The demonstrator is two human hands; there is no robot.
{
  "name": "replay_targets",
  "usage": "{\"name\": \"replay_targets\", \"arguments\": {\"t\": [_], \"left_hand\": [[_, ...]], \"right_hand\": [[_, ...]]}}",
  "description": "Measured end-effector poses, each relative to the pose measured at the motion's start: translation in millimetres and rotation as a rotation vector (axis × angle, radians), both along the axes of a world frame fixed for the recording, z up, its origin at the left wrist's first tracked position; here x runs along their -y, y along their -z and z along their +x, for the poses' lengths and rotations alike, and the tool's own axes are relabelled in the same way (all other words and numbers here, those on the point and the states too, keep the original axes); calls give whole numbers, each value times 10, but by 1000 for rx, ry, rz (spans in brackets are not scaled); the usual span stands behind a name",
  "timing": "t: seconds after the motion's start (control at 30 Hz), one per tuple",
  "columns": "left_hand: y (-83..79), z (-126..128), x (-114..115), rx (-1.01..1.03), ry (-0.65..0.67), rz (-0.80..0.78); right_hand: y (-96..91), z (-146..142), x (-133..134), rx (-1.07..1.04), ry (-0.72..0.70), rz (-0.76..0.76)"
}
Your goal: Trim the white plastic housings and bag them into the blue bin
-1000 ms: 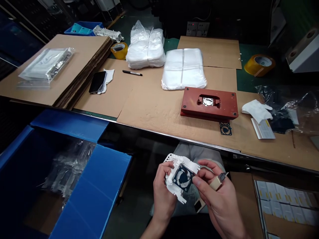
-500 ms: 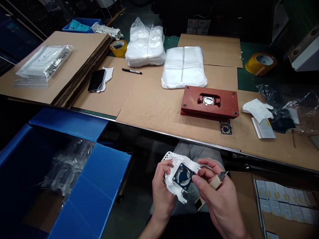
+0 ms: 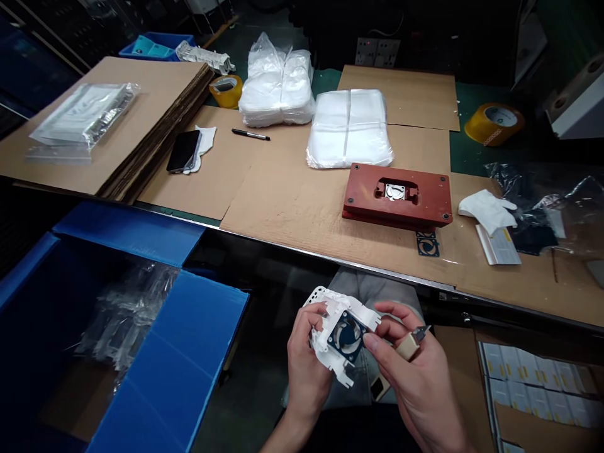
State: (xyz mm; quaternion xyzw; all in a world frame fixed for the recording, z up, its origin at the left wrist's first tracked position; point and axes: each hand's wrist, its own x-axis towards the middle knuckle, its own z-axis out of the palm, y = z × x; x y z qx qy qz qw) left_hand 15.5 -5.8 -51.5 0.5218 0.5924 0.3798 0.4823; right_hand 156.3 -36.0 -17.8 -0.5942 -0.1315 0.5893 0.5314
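Below the bench (image 3: 292,201) edge, over the lap: a white frame (image 3: 325,345) with a dark fan (image 3: 346,335) seated in its square opening. Clamped from the left by the left hand (image 3: 306,368), fingers curled round the outer edge and thumb on the face. Pinched from the right by the right hand (image 3: 418,384), thumb tip against the fan's corner. Same hand also closed on a small tan-handled tool (image 3: 409,344), metal tip pointing off to the right. Both hands close together, meeting on the part.

Likely light, being thin moulded plastic. Probably stiff across the body but brittle at the thin tabs and clips jutting from the lower edge, so best not squeezed there. Safest taken by the thicker outer rim, with pressure kept off the fan blades and hub. Smooth, so apt to slip if pinched at one corner only. Worth minding the metal tip so near the fingers.

Up on the cardboard-covered bench: a red jig (image 3: 397,196) with a metal piece in its pocket, a loose fan (image 3: 427,243) just in front of it, a glove (image 3: 486,209) to its right, and clear bags (image 3: 348,129) behind. Farther left, a pen (image 3: 250,134) and a phone (image 3: 183,151). Beside the left knee, a blue crate (image 3: 179,371) with bagged parts inside.
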Motion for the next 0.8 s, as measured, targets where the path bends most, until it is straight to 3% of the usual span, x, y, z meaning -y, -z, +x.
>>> {"name": "replay_targets", "arguments": {"t": [0.67,0.8], "left_hand": [[-16,7,-16,-12,-30,-8],[4,-7,-11,-29,-40,-10]], "right_hand": [[-7,4,-22,186,-48,37],[-3,26,-23,144,-66,40]]}}
